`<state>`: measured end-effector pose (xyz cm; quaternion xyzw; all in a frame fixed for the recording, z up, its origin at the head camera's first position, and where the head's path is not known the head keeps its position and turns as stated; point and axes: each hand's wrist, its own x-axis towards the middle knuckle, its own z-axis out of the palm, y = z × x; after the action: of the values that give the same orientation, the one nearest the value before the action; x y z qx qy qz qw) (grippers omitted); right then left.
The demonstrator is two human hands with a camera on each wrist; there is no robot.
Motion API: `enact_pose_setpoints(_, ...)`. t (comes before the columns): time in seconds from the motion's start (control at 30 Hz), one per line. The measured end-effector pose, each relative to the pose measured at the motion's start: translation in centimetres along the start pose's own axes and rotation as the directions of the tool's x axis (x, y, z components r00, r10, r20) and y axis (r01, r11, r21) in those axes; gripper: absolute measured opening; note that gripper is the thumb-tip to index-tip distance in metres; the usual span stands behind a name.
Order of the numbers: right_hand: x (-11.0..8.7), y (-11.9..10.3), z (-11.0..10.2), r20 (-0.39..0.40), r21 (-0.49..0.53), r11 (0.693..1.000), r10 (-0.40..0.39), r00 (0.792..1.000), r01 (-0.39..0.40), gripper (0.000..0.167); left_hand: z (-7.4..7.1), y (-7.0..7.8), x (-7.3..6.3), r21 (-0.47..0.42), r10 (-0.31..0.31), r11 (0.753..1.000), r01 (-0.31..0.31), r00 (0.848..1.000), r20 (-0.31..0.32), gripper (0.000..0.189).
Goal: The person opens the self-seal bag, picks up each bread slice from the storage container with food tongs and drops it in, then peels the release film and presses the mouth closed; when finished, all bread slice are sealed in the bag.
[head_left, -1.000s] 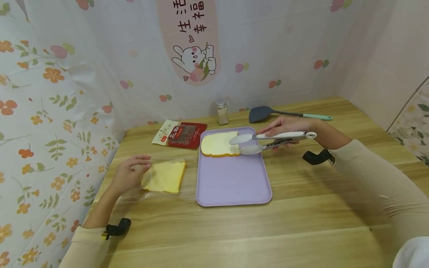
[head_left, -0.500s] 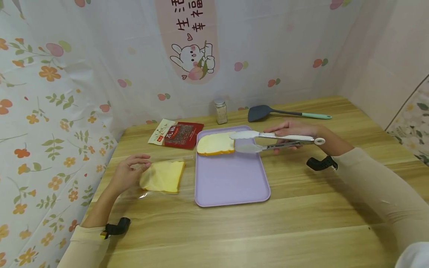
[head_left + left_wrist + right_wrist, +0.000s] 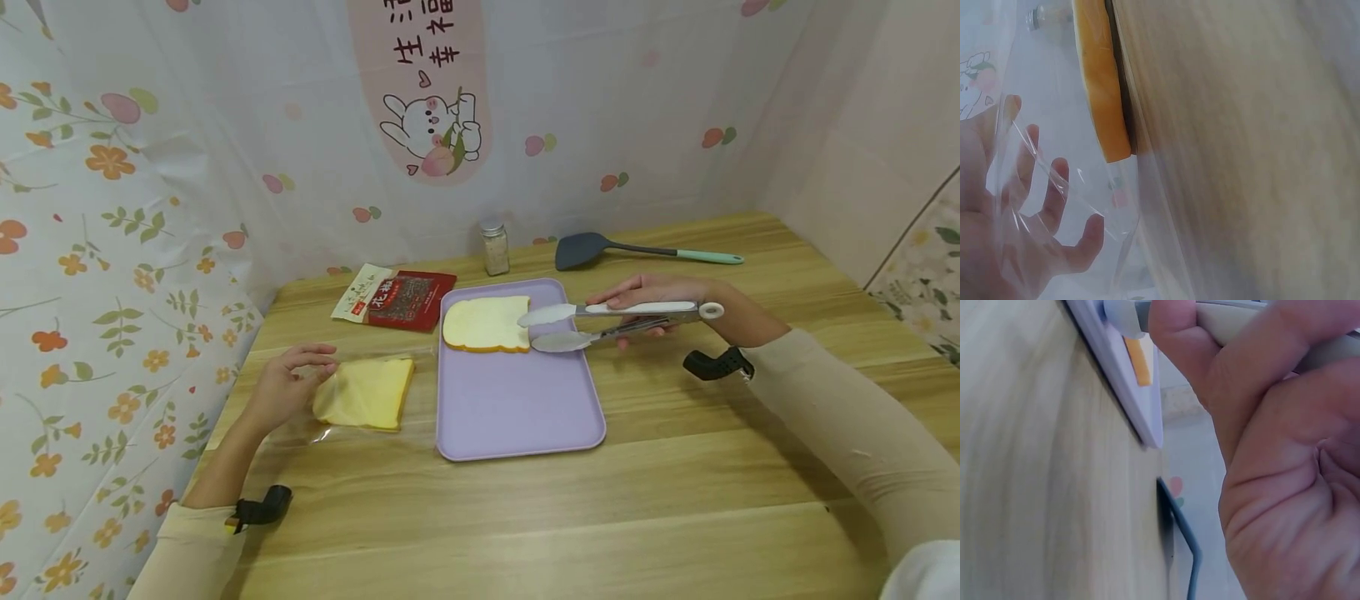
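Note:
In the head view my right hand [image 3: 652, 302] grips a pair of white-tipped tongs [image 3: 633, 308] by the handles. The tong tips are spread apart at the right end of a bread slice [image 3: 486, 323], which lies flat at the back of a lilac tray [image 3: 517, 408]. To the left of the tray, my left hand [image 3: 285, 387] pinches the edge of a clear plastic bag [image 3: 324, 433]. Inside the bag is more bread [image 3: 367, 393]. The left wrist view shows the film draped over the fingers, with the orange crust [image 3: 1100, 87] beyond.
Behind the tray lie a red spice packet [image 3: 405, 300], a small glass jar [image 3: 495, 248] with a metal lid, and a dark spatula [image 3: 581, 251] with a mint handle. A patterned cloth wall [image 3: 300, 125] stands along the back of the wooden table [image 3: 525, 533].
The tongs have drawn slightly right from over the slice, and their tips now sit at its right end. The slice stays on the tray. My left hand has barely moved.

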<state>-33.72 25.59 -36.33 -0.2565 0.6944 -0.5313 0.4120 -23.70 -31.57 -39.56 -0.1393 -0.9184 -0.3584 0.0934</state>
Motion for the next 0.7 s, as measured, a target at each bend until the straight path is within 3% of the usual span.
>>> enact_pose_setpoints(0.33, 0.6, -0.9, 0.4, -0.056, -0.052, 0.997, 0.060, 0.997, -0.063, 0.047, 0.1, -0.1, 0.2, 0.010, -0.011, 1.000, 0.011, 1.000, -0.005, 0.020)
enact_pose_setpoints(0.5, 0.9, -2.0, 0.6, -0.042, -0.074, 0.987, 0.141, 0.989, -0.144, 0.053, 0.1, 0.1, 0.2, 0.000, -0.008, 1.000, 0.008, 1.000, -0.001, 0.020)
enact_pose_setpoints(0.7, 1.4, -3.2, 0.9, -0.031, -0.078, 0.981, 0.175, 0.984, -0.177, 0.051, 0.1, 0.2, 0.2, 0.003, -0.007, 1.000, 0.007, 1.000, -0.003, 0.020)
